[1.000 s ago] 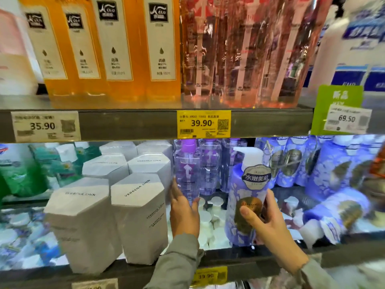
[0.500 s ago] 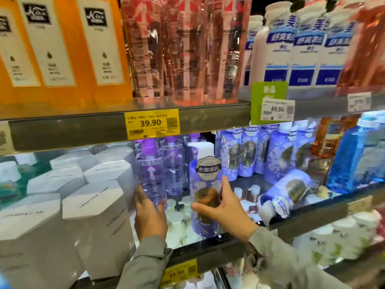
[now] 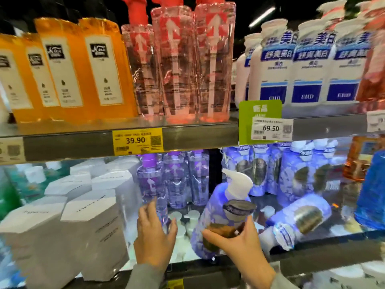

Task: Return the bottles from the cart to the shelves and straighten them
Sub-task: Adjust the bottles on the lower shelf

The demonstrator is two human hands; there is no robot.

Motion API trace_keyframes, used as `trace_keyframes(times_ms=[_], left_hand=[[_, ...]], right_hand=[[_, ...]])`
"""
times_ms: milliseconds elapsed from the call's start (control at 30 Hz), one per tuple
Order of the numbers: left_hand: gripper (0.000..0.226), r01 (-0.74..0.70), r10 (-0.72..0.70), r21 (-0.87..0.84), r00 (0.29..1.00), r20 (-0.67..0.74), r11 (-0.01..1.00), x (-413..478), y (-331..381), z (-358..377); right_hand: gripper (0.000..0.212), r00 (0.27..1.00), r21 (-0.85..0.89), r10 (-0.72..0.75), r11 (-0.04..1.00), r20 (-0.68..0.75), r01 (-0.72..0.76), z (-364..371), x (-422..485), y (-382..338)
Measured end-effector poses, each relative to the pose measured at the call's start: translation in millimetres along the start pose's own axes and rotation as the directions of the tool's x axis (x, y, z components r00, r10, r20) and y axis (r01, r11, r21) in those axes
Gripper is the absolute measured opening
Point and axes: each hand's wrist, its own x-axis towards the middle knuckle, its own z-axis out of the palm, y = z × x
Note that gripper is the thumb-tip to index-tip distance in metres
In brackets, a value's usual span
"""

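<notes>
My right hand (image 3: 239, 245) grips a purple floral pump bottle (image 3: 220, 213) with a white pump head. The bottle tilts to the right at the front of the middle shelf (image 3: 204, 265). My left hand (image 3: 155, 236) is around the lower part of a clear purple bottle (image 3: 153, 192) just left of it, thumb and fingers on its sides. A matching floral bottle (image 3: 300, 220) lies on its side to the right. More clear purple bottles (image 3: 187, 180) and upright floral bottles (image 3: 295, 180) stand behind.
White hexagonal boxes (image 3: 93, 226) fill the shelf at left. Small white-capped bottles (image 3: 187, 220) stand between my hands. A blue bottle (image 3: 370, 195) is at far right. On the upper shelf (image 3: 187, 138) stand orange (image 3: 100, 69), pink (image 3: 183, 65) and white (image 3: 308, 65) bottles.
The view has swung up and to the right. The floral pump bottle in my right hand has gone from upright to leaning right. My left hand stays at the clear purple bottle.
</notes>
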Motion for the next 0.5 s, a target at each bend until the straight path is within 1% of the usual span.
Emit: trace_keyframes(times_ms=[67,167,233,333,367,400,433,467,500], left_hand=[[0.047,-0.028,0.032,-0.047,0.996,0.082,0.998,-1.2,-0.1,1.3],[0.025,-0.034,0.069,-0.164,0.975,0.209,0.986,-4.0,5.6,5.8],[0.023,-0.037,0.083,-0.184,0.964,0.251,0.982,-8.9,15.1,11.6],[0.023,-0.013,0.073,-0.202,0.954,0.292,0.979,-14.5,31.4,27.1],[0.024,-0.005,0.066,-0.202,0.952,0.299,0.979,-15.5,36.9,33.8],[0.026,-0.003,0.066,-0.202,0.95,0.304,0.979,-15.8,42.6,40.5],[0.028,-0.006,0.071,-0.202,0.947,0.312,0.979,-15.5,48.1,46.9],[0.029,-0.008,0.073,-0.197,0.943,0.324,0.98,-14.6,53.7,53.3],[0.029,-0.013,0.075,-0.181,0.937,0.341,0.983,-13.3,59.3,58.9]], right_hand=[[0.082,1.0,0.016,0.0,1.0,-0.02,0.001,-4.8,-0.6,1.4],[0.092,0.995,0.109,0.021,0.994,-0.095,-0.011,-13.0,-1.1,8.1],[0.093,0.984,0.141,0.045,0.99,-0.174,-0.02,-20.1,-1.5,7.2],[0.074,0.955,0.234,0.096,0.972,-0.281,-0.028,-36.7,5.2,-0.7],[0.074,0.94,0.257,0.094,0.966,-0.329,-0.007,-42.0,10.9,-2.4],[0.08,0.923,0.298,0.086,0.954,-0.376,0.032,-47.6,18.0,-1.6],[0.09,0.908,0.331,0.064,0.94,-0.415,0.085,-51.7,25.3,-4.2],[0.105,0.892,0.328,0.038,0.936,-0.451,0.126,-56.3,32.4,-5.3],[0.112,0.879,0.314,0.023,0.938,-0.477,0.146,-60.6,37.5,-12.4]])
